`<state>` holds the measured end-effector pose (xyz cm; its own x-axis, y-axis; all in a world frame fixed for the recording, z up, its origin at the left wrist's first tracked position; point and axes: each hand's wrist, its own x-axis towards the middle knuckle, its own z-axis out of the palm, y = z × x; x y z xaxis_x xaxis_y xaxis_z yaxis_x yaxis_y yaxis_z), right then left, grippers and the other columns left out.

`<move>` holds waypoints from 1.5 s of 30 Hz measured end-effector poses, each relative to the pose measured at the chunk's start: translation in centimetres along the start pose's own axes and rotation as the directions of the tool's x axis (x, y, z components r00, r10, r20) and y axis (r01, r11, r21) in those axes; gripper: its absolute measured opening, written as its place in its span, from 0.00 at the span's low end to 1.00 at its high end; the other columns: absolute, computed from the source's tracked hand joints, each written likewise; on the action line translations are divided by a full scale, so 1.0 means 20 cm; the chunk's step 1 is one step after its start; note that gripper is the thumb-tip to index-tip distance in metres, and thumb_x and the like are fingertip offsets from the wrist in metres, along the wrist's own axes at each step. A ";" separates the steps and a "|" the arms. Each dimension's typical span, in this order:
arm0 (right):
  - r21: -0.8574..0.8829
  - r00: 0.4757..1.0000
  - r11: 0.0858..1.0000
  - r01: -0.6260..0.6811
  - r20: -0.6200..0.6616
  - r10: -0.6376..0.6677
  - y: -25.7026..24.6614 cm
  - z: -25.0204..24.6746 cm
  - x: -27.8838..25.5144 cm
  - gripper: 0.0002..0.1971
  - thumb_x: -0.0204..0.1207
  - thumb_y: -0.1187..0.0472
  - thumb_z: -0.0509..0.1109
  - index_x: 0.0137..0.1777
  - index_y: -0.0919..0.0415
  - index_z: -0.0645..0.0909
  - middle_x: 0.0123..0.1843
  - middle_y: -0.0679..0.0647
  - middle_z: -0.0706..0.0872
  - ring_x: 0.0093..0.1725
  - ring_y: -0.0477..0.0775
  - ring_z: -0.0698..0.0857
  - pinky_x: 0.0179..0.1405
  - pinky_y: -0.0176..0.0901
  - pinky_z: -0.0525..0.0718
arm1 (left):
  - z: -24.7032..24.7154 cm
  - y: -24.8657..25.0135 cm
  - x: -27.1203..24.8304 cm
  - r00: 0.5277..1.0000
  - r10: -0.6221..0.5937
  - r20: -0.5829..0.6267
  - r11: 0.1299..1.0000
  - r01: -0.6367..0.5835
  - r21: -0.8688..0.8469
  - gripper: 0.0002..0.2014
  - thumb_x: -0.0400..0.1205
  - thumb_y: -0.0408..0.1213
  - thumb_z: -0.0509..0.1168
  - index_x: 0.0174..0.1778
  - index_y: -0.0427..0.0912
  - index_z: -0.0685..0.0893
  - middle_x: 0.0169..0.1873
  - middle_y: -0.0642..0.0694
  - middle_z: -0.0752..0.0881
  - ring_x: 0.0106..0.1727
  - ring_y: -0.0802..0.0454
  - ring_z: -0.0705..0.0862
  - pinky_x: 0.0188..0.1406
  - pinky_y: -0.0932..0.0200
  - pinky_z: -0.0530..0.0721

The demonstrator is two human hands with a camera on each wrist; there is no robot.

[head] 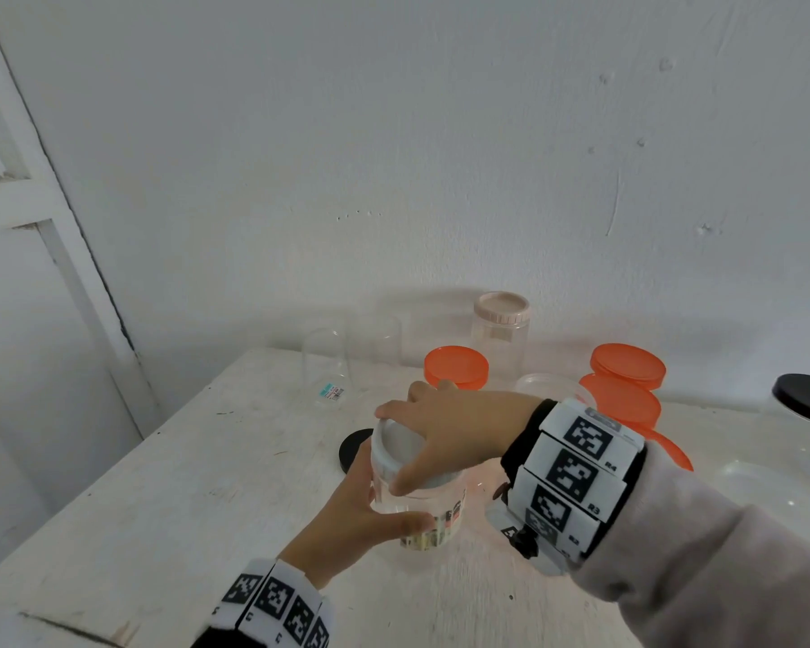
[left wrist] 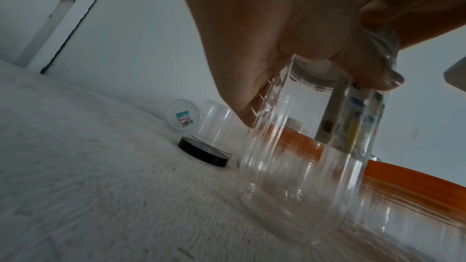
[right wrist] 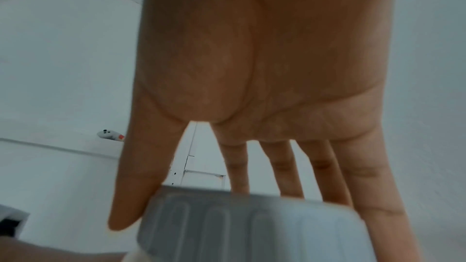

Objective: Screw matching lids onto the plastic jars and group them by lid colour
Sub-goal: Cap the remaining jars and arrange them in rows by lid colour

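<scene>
A clear plastic jar (head: 433, 516) with a printed label stands on the white table (head: 160, 507), near its middle. My left hand (head: 361, 507) grips the jar's body, thumb in front, the other fingers hidden behind it. A white ribbed lid (head: 401, 453) sits on the jar's mouth. My right hand (head: 440, 432) comes from above, its thumb and fingers curled round the lid's rim. The right wrist view shows the lid (right wrist: 252, 226) between thumb and fingers (right wrist: 287, 176). In the left wrist view, the left hand (left wrist: 277, 47) holds the jar (left wrist: 302, 166).
A loose black lid (head: 354, 449) lies just left of the jar. Orange lids (head: 457, 367) (head: 627, 364) sit behind and to the right. Lidless clear jars (head: 326, 367) and a beige-lidded jar (head: 501, 329) stand by the wall. A black-lidded jar (head: 805, 404) is far right.
</scene>
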<state>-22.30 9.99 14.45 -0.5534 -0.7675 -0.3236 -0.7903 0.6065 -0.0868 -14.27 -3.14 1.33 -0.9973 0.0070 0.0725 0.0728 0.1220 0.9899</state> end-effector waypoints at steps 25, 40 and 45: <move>0.216 0.872 0.975 -0.047 -0.467 0.145 -0.02 0.33 0.00 0.36 0.72 0.28 0.56 0.79 0.36 0.55 0.77 0.40 0.60 0.70 0.53 0.61 0.69 0.49 0.62 | 0.01 0.02 0.00 0.997 -0.024 -0.073 0.996 0.030 0.081 0.44 0.62 0.47 0.82 0.69 0.68 0.64 0.62 0.70 0.79 0.64 0.72 0.78 0.56 0.77 0.78; 0.704 0.881 0.656 0.274 -0.457 0.122 0.01 0.26 0.22 0.14 0.76 0.39 0.67 0.61 0.27 0.73 0.63 0.28 0.76 0.62 0.30 0.75 0.57 0.26 0.75 | -0.35 -0.09 -0.13 0.964 -0.007 -0.266 0.990 0.044 0.133 0.51 0.45 0.63 0.84 0.65 0.75 0.67 0.60 0.78 0.78 0.62 0.73 0.79 0.50 0.64 0.85; 0.736 0.885 0.636 0.231 -0.430 0.177 0.01 0.20 0.47 0.16 0.79 0.43 0.67 0.66 0.40 0.76 0.63 0.38 0.78 0.60 0.37 0.78 0.52 0.28 0.75 | -0.59 -0.10 -0.21 0.889 0.002 -0.458 0.987 0.071 0.141 0.51 0.37 0.66 0.83 0.58 0.78 0.69 0.55 0.81 0.79 0.57 0.76 0.79 0.50 0.62 0.81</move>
<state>-26.52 3.74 7.64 -0.7430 -0.6612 0.1037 -0.4367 0.3615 -0.8238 -10.28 -15.20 0.45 -0.8858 -0.4478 0.1221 0.0011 0.2610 0.9653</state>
